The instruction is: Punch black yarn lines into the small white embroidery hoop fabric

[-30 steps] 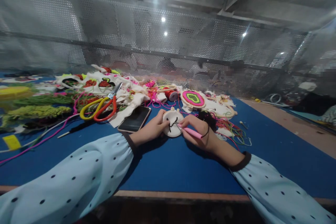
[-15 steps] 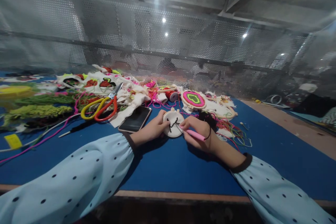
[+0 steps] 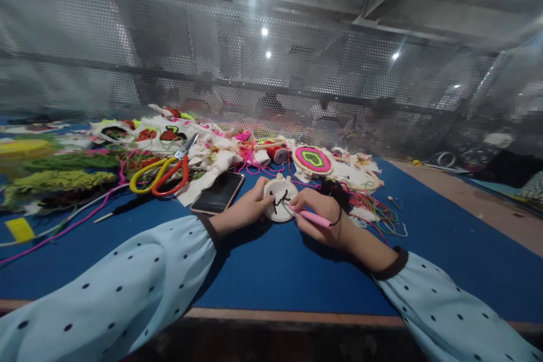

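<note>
My left hand (image 3: 251,203) grips the left rim of a small round embroidery hoop (image 3: 280,212) stretched with white cloth, thumb on the front. Black yarn stitches (image 3: 279,199) run in a bent line over the cloth. In my right hand (image 3: 319,212), closed in a pen-like hold, is a pink-handled punch needle (image 3: 314,218). Its tip is at the right part of the cloth; whether it pierces the fabric I cannot tell. A loop of black yarn hangs at the handle's back end. Black yarn (image 3: 337,192) lies bunched behind my right hand.
A phone (image 3: 218,192) lies beside my left wrist, with orange-and-yellow scissors (image 3: 169,175) farther left. Behind are piled white cloths (image 3: 207,153), a red thread spool (image 3: 278,154) and a hoop with a pink-green pattern (image 3: 314,160). Loose coloured yarn (image 3: 382,212) lies right. A perforated metal screen (image 3: 237,79) stands behind.
My right hand has barely shifted, with the pink punch needle's tip slightly lower on the cloth. My left hand and the hoop stay in place.
</note>
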